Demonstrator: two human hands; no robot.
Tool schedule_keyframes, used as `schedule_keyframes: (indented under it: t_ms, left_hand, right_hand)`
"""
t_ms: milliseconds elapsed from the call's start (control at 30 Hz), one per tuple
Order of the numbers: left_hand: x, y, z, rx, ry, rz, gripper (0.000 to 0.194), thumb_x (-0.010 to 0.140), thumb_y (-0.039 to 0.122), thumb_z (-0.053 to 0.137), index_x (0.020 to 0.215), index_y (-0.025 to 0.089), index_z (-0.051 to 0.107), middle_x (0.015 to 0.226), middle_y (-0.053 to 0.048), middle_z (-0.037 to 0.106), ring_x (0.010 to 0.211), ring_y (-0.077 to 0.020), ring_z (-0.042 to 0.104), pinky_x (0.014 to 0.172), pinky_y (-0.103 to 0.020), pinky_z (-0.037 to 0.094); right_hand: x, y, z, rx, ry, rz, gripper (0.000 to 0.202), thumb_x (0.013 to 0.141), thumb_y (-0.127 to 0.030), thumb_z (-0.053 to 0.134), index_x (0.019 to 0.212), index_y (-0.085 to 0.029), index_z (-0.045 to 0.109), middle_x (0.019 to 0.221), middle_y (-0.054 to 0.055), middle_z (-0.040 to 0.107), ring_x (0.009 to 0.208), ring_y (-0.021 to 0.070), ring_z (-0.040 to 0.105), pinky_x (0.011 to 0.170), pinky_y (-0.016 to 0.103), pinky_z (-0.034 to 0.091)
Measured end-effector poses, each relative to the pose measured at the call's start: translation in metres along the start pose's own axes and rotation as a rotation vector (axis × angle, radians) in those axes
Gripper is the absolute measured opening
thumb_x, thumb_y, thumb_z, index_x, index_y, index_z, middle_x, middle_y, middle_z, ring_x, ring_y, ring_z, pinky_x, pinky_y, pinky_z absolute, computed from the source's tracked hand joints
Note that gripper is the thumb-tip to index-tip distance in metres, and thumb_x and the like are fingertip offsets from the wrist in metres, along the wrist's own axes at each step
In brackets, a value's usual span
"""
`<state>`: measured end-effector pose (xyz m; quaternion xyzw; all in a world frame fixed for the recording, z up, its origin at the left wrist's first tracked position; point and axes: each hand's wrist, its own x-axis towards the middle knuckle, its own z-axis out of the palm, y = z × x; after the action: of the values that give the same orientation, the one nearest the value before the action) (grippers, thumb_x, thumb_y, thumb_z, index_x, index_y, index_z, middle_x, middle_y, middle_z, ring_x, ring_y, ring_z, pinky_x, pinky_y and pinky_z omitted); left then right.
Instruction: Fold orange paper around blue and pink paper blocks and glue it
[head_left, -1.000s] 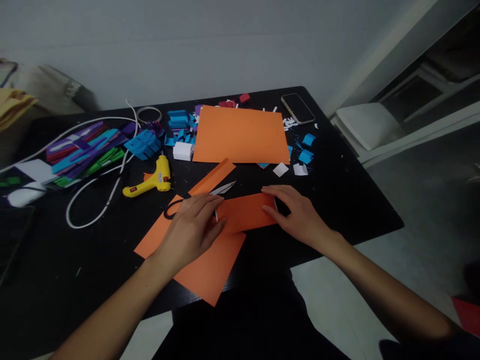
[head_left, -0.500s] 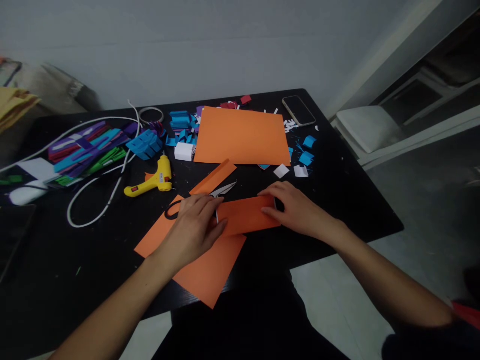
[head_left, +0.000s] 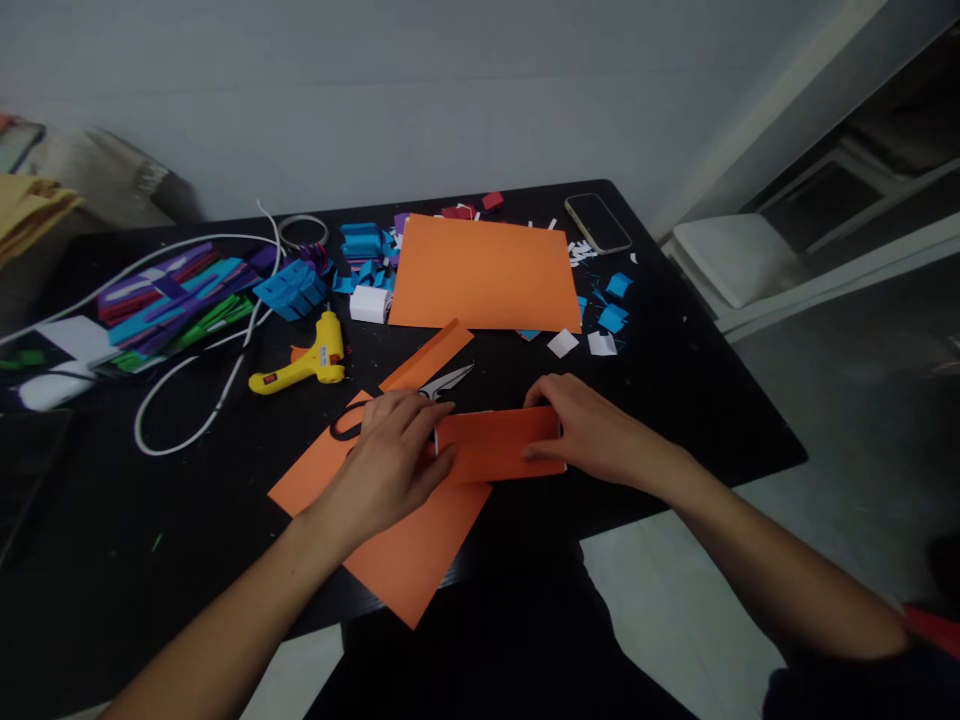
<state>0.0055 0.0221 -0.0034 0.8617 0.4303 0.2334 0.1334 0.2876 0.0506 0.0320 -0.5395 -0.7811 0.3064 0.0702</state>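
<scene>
A folded orange paper piece (head_left: pixel 499 443) is held at both ends above the near part of the black table. My left hand (head_left: pixel 390 450) grips its left end between thumb and fingers. Its right end is in my right hand (head_left: pixel 585 430), thumb on the near face and fingers behind. Beneath lies a larger orange sheet (head_left: pixel 409 560), partly covered by my left hand and forearm. Scissors (head_left: pixel 448 381) with black handles lie just beyond my left hand, beside a narrow folded orange strip (head_left: pixel 427 355).
A yellow glue gun (head_left: pixel 304 362) and white cable (head_left: pixel 139 420) lie left. Stacked orange paper (head_left: pixel 487 275) is at the back centre, near a phone (head_left: pixel 598 222). Coloured strips (head_left: pixel 172 300), blue paper pieces (head_left: pixel 613 317) and white scraps (head_left: pixel 562 343) are scattered around. The table edge (head_left: pixel 757 472) runs near my right forearm.
The held orange piece has tipped slightly and come a little nearer, its right end lower. My right fingers have shifted along its far edge. The loose sheet beneath has slid slightly towards me.
</scene>
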Motion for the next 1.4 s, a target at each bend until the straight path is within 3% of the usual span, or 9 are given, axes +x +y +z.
schedule_keyframes:
  t_ms: [100, 300, 433, 567, 733, 933, 1167, 1400]
  left_hand:
    - [0.000, 0.001, -0.002, -0.024, 0.026, -0.006, 0.035, 0.100, 0.026, 0.063, 0.134, 0.018, 0.059, 0.121, -0.015, 0.065, 0.116, -0.0329, 0.061, 0.096, -0.051, 0.050]
    - [0.000, 0.003, -0.004, -0.113, 0.044, -0.030, 0.040, 0.100, 0.027, 0.064, 0.139, 0.022, 0.056, 0.132, -0.015, 0.063, 0.124, -0.0334, 0.062, 0.100, -0.052, 0.054]
    - [-0.001, 0.004, -0.004, -0.179, 0.056, -0.032, 0.042, 0.100, 0.029, 0.065, 0.141, 0.022, 0.055, 0.133, -0.015, 0.066, 0.125, -0.0320, 0.065, 0.101, -0.051, 0.057]
    - [-0.003, 0.004, -0.004, -0.238, 0.094, -0.004, 0.036, 0.100, 0.024, 0.065, 0.136, 0.022, 0.059, 0.122, -0.011, 0.071, 0.115, -0.0261, 0.071, 0.096, -0.042, 0.061]
    - [-0.003, 0.005, -0.007, -0.240, 0.155, 0.115, 0.033, 0.100, 0.014, 0.063, 0.132, 0.023, 0.064, 0.115, -0.009, 0.072, 0.101, -0.0199, 0.073, 0.083, -0.032, 0.062]
    - [-0.002, 0.007, -0.011, -0.221, 0.205, 0.159, 0.033, 0.099, 0.008, 0.062, 0.127, 0.025, 0.068, 0.114, -0.008, 0.072, 0.097, -0.0182, 0.073, 0.080, -0.029, 0.062]
    - [-0.002, 0.005, -0.009, -0.202, 0.211, 0.167, 0.031, 0.095, 0.004, 0.067, 0.121, 0.020, 0.069, 0.114, -0.009, 0.070, 0.098, -0.0178, 0.072, 0.079, -0.028, 0.060]
    - [-0.003, 0.005, -0.010, -0.207, 0.191, 0.175, 0.030, 0.096, 0.005, 0.066, 0.121, 0.021, 0.070, 0.114, -0.009, 0.070, 0.098, -0.0175, 0.071, 0.080, -0.028, 0.060]
  right_hand:
    - [-0.003, -0.004, -0.002, 0.041, -0.020, 0.037, 0.034, 0.076, -0.028, 0.084, 0.095, -0.025, 0.056, 0.094, 0.003, 0.067, 0.078, 0.0213, 0.063, 0.057, 0.032, 0.047]
    - [-0.008, -0.008, -0.003, 0.098, 0.052, -0.037, 0.030, 0.081, -0.023, 0.080, 0.092, -0.026, 0.052, 0.092, 0.000, 0.067, 0.074, 0.0179, 0.061, 0.059, 0.030, 0.046]
    - [-0.012, -0.007, 0.000, 0.097, 0.132, -0.165, 0.032, 0.081, -0.015, 0.079, 0.092, -0.025, 0.050, 0.103, 0.002, 0.063, 0.085, 0.0184, 0.062, 0.070, 0.031, 0.052]
    - [-0.016, -0.006, 0.003, 0.127, 0.188, -0.262, 0.036, 0.080, -0.010, 0.080, 0.091, -0.025, 0.050, 0.115, 0.004, 0.062, 0.101, 0.0214, 0.064, 0.083, 0.034, 0.055]
    - [-0.020, -0.007, 0.001, 0.145, 0.296, -0.275, 0.021, 0.090, -0.017, 0.078, 0.100, -0.026, 0.062, 0.099, 0.001, 0.070, 0.088, 0.0185, 0.068, 0.075, 0.032, 0.056]
    - [-0.018, -0.002, 0.008, 0.113, 0.447, -0.480, 0.011, 0.097, -0.020, 0.073, 0.103, -0.028, 0.077, 0.102, 0.002, 0.076, 0.094, 0.0183, 0.074, 0.080, 0.032, 0.063]
    - [-0.018, 0.000, 0.016, 0.067, 0.521, -0.553, 0.014, 0.099, -0.017, 0.069, 0.105, -0.026, 0.079, 0.104, 0.004, 0.078, 0.093, 0.0171, 0.077, 0.080, 0.031, 0.066]
    - [-0.018, 0.000, 0.017, 0.133, 0.504, -0.576, 0.017, 0.099, -0.016, 0.068, 0.106, -0.028, 0.078, 0.105, 0.003, 0.081, 0.093, 0.0183, 0.078, 0.080, 0.035, 0.068]
